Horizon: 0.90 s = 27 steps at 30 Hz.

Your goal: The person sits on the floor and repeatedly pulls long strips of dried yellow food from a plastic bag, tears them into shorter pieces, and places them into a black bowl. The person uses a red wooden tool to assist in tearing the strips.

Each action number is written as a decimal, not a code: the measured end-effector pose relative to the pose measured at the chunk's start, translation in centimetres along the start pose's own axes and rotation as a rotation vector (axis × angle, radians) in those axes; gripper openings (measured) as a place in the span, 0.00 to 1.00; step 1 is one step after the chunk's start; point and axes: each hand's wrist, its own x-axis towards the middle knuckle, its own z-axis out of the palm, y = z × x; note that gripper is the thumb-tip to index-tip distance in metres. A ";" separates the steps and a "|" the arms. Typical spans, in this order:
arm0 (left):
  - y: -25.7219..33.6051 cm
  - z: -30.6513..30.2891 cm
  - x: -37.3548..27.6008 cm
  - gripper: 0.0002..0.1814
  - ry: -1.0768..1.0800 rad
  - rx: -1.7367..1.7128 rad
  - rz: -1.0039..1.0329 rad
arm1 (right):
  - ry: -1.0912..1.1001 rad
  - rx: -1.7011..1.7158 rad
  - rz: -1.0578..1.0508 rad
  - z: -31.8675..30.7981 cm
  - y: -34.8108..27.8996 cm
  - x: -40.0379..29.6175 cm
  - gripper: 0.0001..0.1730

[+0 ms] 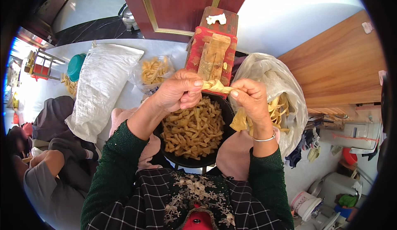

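Observation:
A twisted, knotted pale-yellow strip point(216, 85) stretches between my two hands. My left hand point(183, 90) pinches one end between thumb and fingers. The other end is gripped by my right hand point(251, 98), and a broad loose tail point(239, 120) of the same material hangs below it. Beneath my hands a black round basin point(229, 115) holds many short tan knotted pieces point(192, 130). Just beyond the strip, wooden blocks point(217, 51) lie on a red patterned cloth point(203, 34) over a bench.
To the right stands a translucent plastic bag point(263, 65) of yellow strips. A white woven sack point(105, 75) lies left, beside a clear bag of strips point(155, 70). A teal bowl point(75, 67) is farther off. Another person point(55, 174) sits at left. A wooden panel point(335, 62) borders the right.

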 end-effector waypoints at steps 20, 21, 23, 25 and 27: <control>0.2 -1.4 1.2 0.14 0.024 1.407 -0.125 | 0.012 -0.458 0.072 0.5 2.9 1.1 0.09; -0.2 -1.6 1.5 0.14 0.110 1.522 -0.007 | 0.048 -0.456 0.032 0.4 3.2 1.6 0.09; -0.3 -2.2 2.5 0.12 0.269 1.564 0.140 | 0.121 -0.450 -0.048 0.6 3.6 2.9 0.09; -0.4 -2.6 3.4 0.11 0.405 1.542 0.213 | 0.200 -0.433 -0.015 0.8 4.1 4.1 0.09; -0.6 -3.1 3.9 0.10 0.458 1.525 0.194 | 0.280 -0.433 -0.004 0.9 5.2 5.0 0.08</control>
